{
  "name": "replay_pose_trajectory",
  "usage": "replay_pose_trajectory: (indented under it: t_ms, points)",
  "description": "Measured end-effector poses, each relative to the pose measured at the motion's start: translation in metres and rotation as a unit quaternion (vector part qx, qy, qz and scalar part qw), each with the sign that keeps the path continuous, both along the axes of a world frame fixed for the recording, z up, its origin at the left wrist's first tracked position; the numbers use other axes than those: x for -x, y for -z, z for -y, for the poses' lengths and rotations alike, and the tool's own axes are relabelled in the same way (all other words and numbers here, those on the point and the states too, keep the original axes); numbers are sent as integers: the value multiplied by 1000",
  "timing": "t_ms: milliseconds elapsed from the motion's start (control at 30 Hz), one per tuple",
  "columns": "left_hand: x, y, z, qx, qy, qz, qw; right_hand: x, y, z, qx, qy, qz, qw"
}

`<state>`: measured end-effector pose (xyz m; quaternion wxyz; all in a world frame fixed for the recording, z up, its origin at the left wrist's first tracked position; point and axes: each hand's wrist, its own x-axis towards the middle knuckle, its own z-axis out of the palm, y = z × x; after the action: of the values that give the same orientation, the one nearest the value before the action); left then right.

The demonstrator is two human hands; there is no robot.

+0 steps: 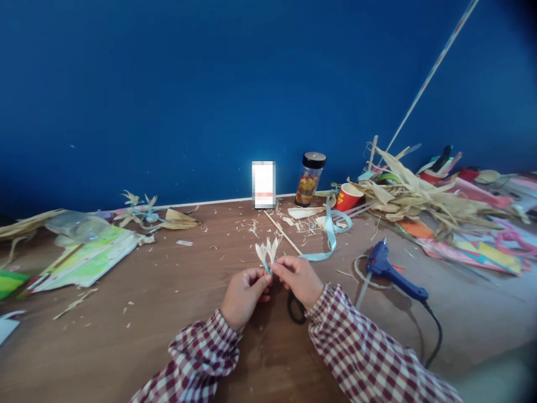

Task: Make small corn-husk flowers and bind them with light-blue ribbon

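Over the middle of the table, both hands meet at a small corn husk flower [272,249] with pale pointed petals and a light blue base. My left hand [245,294] pinches its lower part between thumb and fingers. From the other side, the fingertips of my right hand [301,278] are closed on the same base. Below my right wrist a black scissors handle [296,310] shows; the rest is hidden. A light blue ribbon [329,246] curls on the table beyond my right hand, beside a thin stick [283,234].
At right lies a blue glue gun [394,271] with its cord. Behind it are a heap of dry husks [409,187], a red paper cup [349,197] and a lidded jar [309,179]. A bright, blurred-out upright rectangle [264,184] stands by the wall. Papers [98,257] lie left.
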<state>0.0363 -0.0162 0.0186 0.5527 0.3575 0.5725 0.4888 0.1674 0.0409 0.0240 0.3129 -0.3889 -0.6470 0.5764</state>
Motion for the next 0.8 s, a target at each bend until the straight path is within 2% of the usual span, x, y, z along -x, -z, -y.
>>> replay_pose_trajectory:
  t_ms: [467,700,800]
  points:
    - [-3,-4,1,7,27,-18,999,-2,-2,0,-50,-12,53,997]
    - [0,-11,0,62,38,119,990,0,2,-3,36,2,-17,999]
    - [1,-15,0,82,34,150,985,0,2,-4,40,3,-20,999]
